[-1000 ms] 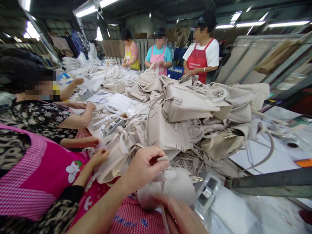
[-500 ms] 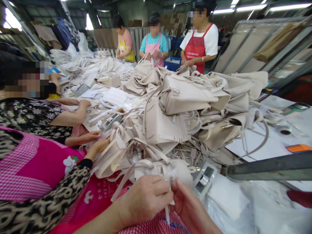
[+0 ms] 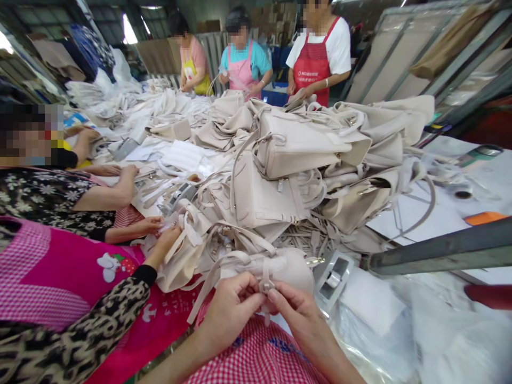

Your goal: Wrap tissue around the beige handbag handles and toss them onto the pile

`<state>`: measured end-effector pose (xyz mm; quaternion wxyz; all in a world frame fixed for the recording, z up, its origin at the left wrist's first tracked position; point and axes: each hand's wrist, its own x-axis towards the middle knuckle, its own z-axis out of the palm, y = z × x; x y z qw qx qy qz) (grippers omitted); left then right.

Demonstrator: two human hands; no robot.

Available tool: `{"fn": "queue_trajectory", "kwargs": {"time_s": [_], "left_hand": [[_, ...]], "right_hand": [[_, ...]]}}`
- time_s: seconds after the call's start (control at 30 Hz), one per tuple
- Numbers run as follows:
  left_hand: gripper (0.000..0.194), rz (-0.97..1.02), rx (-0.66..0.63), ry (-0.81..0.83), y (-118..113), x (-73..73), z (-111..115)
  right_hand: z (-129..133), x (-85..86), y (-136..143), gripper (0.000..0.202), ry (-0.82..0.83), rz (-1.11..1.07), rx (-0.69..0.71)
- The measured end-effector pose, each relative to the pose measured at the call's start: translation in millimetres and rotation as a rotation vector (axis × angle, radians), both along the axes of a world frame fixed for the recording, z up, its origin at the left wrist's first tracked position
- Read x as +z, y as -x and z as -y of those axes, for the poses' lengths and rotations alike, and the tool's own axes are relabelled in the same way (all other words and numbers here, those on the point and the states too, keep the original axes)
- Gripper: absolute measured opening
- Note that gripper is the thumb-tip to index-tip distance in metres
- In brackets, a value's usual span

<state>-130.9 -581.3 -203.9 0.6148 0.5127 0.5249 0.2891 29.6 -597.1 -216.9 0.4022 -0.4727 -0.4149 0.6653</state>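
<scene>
At the table's front edge, a cream handbag (image 3: pixel 294 266) lies close to me with its handles folded over. My left hand (image 3: pixel 234 304) pinches a short light strap (image 3: pixel 267 274) of this bag from the left. From the right, my right hand (image 3: pixel 298 309) pinches the same strap, its thumb pressed by a small fitting on it. The narrow end of the strap dangles below my fingers. What exactly the fingertips cover is hidden. A grey metal dispenser (image 3: pixel 335 277) stands just right of the bag.
Beyond rises a heap of cream handbags (image 3: pixel 308 144), with loose straps (image 3: pixel 312 237) under it. At left, a co-worker in a pink apron (image 3: pixel 84 272) handles another bag (image 3: pixel 186 256). Several co-workers stand across the table. A metal bar (image 3: pixel 440 245) and plastic sheets (image 3: pixel 376 330) are at right.
Both hands have turned and closed together around the strap's fitting; the left hand's fingers now show more. The clear film seen near my fingers before is less visible. The view has shifted slightly.
</scene>
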Motion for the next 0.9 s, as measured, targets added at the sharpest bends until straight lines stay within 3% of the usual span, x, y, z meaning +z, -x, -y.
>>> {"fn": "queue_trajectory", "kwargs": {"time_s": [0.2, 0.3, 0.43, 0.57, 0.8, 0.9], "left_hand": [[0.021, 0.148, 0.022, 0.12, 8.4, 0.8, -12.8], [0.022, 0.191, -0.016, 0.209, 12.2, -0.7, -13.4], [0.013, 0.19, -0.073, 0.16, 10.6, -2.4, -9.0], [0.007, 0.151, -0.088, 0.054, 7.4, -3.7, -6.1], [0.008, 0.095, -0.019, 0.104, -2.4, -3.9, -8.1], [0.012, 0.144, 0.004, 0.144, -5.6, -4.6, -10.2]], "right_hand": [[8.2, -7.6, -9.4, 0.046, 0.143, -0.093, -0.127], [12.2, -9.7, -8.3, 0.054, 0.161, -0.2, -0.123], [15.2, -15.0, -8.3, 0.027, 0.062, -0.03, -0.023], [12.2, -16.3, -10.4, 0.024, -0.077, 0.233, -0.08], [8.4, -13.9, -5.1, 0.019, -0.185, 0.275, -0.093], [8.5, -14.7, -2.4, 0.017, -0.15, 0.178, -0.113]]}}
